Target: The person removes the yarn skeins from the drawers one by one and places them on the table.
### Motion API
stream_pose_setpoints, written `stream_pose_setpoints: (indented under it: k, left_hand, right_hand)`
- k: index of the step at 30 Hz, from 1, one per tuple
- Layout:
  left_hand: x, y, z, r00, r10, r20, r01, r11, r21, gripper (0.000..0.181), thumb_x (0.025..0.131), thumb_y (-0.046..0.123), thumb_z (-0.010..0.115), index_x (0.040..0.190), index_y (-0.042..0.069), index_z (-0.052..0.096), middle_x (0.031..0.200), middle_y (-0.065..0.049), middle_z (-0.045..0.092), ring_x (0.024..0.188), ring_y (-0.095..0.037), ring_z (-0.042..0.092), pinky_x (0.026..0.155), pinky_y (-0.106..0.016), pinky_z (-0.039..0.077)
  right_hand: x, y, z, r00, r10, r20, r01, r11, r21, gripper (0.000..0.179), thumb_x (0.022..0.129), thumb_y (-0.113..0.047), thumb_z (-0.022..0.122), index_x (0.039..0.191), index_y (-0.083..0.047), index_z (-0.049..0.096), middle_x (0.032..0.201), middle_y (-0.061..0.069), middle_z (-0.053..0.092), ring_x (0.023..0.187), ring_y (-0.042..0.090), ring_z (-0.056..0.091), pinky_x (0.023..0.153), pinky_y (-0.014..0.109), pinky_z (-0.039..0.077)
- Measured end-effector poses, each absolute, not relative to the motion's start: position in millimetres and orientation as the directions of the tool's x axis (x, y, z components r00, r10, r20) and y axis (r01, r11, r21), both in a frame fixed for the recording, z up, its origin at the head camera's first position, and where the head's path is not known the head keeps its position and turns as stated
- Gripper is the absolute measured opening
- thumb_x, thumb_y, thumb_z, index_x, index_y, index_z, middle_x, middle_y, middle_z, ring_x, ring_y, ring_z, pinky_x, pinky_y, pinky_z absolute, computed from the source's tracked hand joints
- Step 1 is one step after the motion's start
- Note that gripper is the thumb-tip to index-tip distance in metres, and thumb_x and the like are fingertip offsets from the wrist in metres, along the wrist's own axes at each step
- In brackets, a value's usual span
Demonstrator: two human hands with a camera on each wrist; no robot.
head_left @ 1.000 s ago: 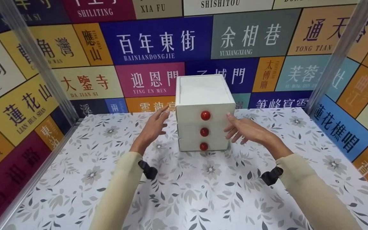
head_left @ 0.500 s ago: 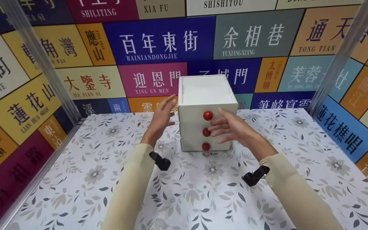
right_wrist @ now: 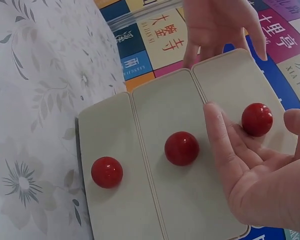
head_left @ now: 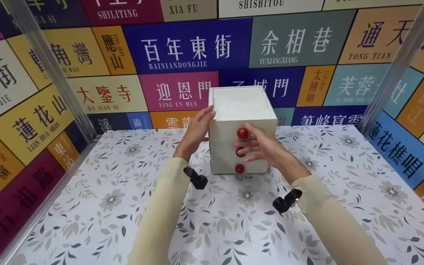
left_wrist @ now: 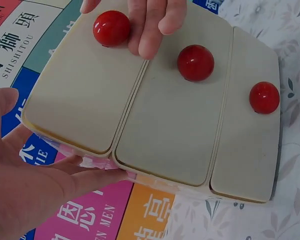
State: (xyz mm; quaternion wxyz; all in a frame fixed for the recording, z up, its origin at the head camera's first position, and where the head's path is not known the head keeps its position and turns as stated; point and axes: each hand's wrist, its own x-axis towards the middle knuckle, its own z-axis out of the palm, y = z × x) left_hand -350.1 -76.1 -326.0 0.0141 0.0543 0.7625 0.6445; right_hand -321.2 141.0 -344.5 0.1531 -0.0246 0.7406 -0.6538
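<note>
A small white drawer cabinet [head_left: 243,103] stands on the table, its three drawers closed, each with a round red knob. My left hand [head_left: 196,131] is at the cabinet's left side, fingers extended along it near the upper front corner; the left wrist view shows the thumb apart from them. My right hand [head_left: 265,144] is in front of the drawers, its loosely extended fingers just beside the top knob [right_wrist: 257,119]. In the right wrist view its thumb is on the far side of that knob. The middle knob [left_wrist: 195,63] is partly hidden by the fingers in the head view.
The tabletop [head_left: 153,184] has a floral cover of grey leaves and flowers. Behind the cabinet rises a wall of coloured sign panels [head_left: 186,46]. Clear upright corner posts [head_left: 50,70] flank the table. Black wrist cameras [head_left: 195,178] sit on both beige sleeves.
My left hand has moved right, up to the cabinet's side. My right hand has moved left from the cabinet's right edge to the top knob. The cabinet shifts slightly right in view.
</note>
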Motion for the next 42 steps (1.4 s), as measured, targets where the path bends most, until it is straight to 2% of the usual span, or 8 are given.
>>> stream_pose_setpoints:
  k: [8,15,20,25,28,32,42]
  left_hand:
    - [-351.4,-71.2,-327.4,-0.996,0.086,0.031,0.043,0.132,0.99,0.047,0.106,0.036,0.048,0.151,0.025,0.045,0.155,-0.013,0.045,0.14,-0.035,0.047,0.108,-0.069,0.041]
    - [-354.9,-72.1,-328.2,-0.994,0.103,0.019,0.028,0.085,0.996,0.045,0.104,0.031,0.052,0.149,0.026,0.048,0.152,-0.014,0.049,0.135,-0.034,0.053,0.106,-0.068,0.043]
    - [-355.2,-78.2,-329.6,-0.994,0.108,-0.001,0.009,0.086,0.996,0.044,0.104,0.031,0.052,0.148,0.028,0.049,0.152,-0.012,0.049,0.138,-0.038,0.051,0.106,-0.066,0.044]
    - [-357.0,-81.0,-330.0,-0.993,0.12,0.011,0.019,0.071,0.997,0.044,0.105,0.029,0.051,0.149,0.026,0.048,0.149,-0.015,0.051,0.136,-0.042,0.051,0.105,-0.065,0.046]
    - [-358.3,-81.3,-329.7,-0.991,0.13,0.01,0.02,0.08,0.997,0.045,0.105,0.029,0.05,0.15,0.026,0.046,0.153,-0.011,0.048,0.137,-0.042,0.05,0.106,-0.064,0.046]
    - [-359.6,-80.9,-329.3,-0.991,0.136,0.003,0.016,0.094,0.995,0.045,0.106,0.029,0.049,0.15,0.027,0.046,0.158,-0.005,0.043,0.139,-0.042,0.048,0.108,-0.064,0.044]
    - [-360.3,-85.2,-325.8,-0.984,0.177,0.006,0.028,0.124,0.992,0.045,0.106,0.03,0.049,0.151,0.029,0.044,0.159,-0.002,0.042,0.139,-0.04,0.049,0.108,-0.059,0.047]
  right_hand:
    - [-323.7,134.5,-350.4,-0.952,-0.21,-0.222,0.196,0.135,-0.971,0.067,0.102,-0.06,0.04,0.133,-0.003,0.059,0.123,0.01,0.072,0.095,0.016,0.073,0.08,0.036,0.063]
    - [-324.3,129.2,-353.2,-0.96,-0.183,-0.212,0.2,0.081,-0.976,0.065,0.103,-0.058,0.041,0.126,-0.001,0.063,0.104,0.003,0.076,0.088,0.014,0.073,0.07,0.031,0.062]
    - [-323.9,125.4,-355.0,-0.958,-0.193,-0.213,0.203,0.072,-0.976,0.063,0.103,-0.056,0.041,0.126,-0.002,0.063,0.107,0.004,0.076,0.089,0.015,0.073,0.07,0.031,0.062]
    - [-323.4,122.5,-355.8,-0.96,-0.196,-0.198,0.189,0.067,-0.98,0.062,0.103,-0.057,0.042,0.126,-0.003,0.063,0.114,0.007,0.074,0.092,0.016,0.074,0.072,0.03,0.062]
    - [-323.2,121.9,-355.7,-0.962,-0.194,-0.195,0.185,0.067,-0.98,0.062,0.103,-0.057,0.042,0.125,-0.003,0.063,0.116,0.009,0.073,0.093,0.016,0.074,0.073,0.03,0.062]
    - [-323.6,123.3,-356.5,-0.962,-0.197,-0.188,0.178,0.066,-0.982,0.064,0.103,-0.058,0.042,0.126,-0.002,0.063,0.114,0.008,0.074,0.092,0.016,0.074,0.074,0.03,0.062]
    - [-321.0,123.0,-356.7,-0.968,-0.185,-0.172,0.171,0.021,-0.985,0.06,0.103,-0.055,0.044,0.124,-0.002,0.062,0.108,0.006,0.075,0.091,0.017,0.074,0.073,0.03,0.062]
